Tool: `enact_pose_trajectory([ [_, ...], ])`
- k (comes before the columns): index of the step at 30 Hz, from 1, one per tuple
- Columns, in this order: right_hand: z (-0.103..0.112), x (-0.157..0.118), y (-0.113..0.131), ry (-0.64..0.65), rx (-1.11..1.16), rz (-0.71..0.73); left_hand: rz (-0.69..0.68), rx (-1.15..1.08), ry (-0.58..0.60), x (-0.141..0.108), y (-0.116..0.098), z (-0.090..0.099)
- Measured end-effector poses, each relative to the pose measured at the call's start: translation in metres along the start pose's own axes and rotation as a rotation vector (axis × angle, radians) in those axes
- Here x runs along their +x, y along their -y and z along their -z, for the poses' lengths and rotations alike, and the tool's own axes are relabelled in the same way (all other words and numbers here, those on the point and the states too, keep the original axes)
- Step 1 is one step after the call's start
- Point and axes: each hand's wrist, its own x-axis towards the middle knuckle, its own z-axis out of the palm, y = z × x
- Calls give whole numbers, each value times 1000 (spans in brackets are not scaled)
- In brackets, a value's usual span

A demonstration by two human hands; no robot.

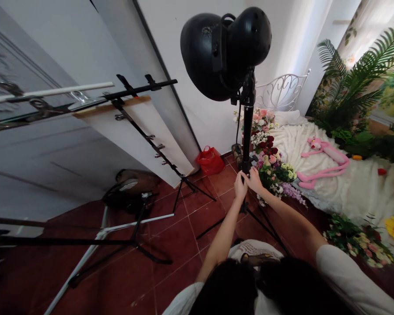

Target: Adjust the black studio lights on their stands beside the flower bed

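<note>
A black studio lamp (pixel 225 54) sits on top of an upright black light stand (pixel 247 135) in front of me. Both of my hands are closed on the stand's pole, low on it, below the lamp. My left hand (pixel 240 186) is on the near left side of the pole, and my right hand (pixel 254 180) wraps it from the right, close to a dark collar. The fingers of the two hands nearly meet. A dark cable hangs from the lamp beside the pole. The stand's legs spread over the tiled floor below my hands.
White boards (pixel 164 146) hang from a clipped black stand at left, with tripod legs on the floor (pixel 170 271). A red bag (pixel 210 160) lies by the wall. Flowers (pixel 271 159) border a white-covered bed (pixel 331 190) with a pink plush toy (pixel 333 155) at right.
</note>
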Motion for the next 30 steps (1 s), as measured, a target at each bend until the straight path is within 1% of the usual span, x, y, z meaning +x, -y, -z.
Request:
enact_pose_trajectory([
  [3,0,9,15,-62,83,1,9,-26,0,-1,-1,2],
  [6,7,22,50,-115,82,73,37,-32,-30,-1,-2,1],
  [8,9,30,76,-115,54,136,69,-37,-68,0,-2,-1],
  [10,11,37,98,-111,34,190,93,-32,-100,2,-2,-3],
  [12,14,41,109,-90,17,222,99,-14,-117,4,-2,-4],
  [13,17,42,111,-70,10,228,96,-5,-118,4,-2,-5],
  [15,27,42,104,-30,9,228,86,7,-120,5,-1,-6],
  [18,46,37,76,6,54,182,80,10,-123,5,1,-6],
  [20,56,31,50,33,120,78,85,11,-121,5,3,-6],
  [22,60,22,24,57,198,-59,87,10,-119,6,4,-7],
  [24,57,14,3,48,265,-145,81,11,-118,6,5,-7],
  [25,54,11,-5,32,286,-157,76,12,-117,6,5,-7],
  [28,41,7,-20,-47,289,-113,67,14,-109,6,4,-6],
  [30,34,12,-25,-118,258,-92,64,13,-103,6,3,-5],
])
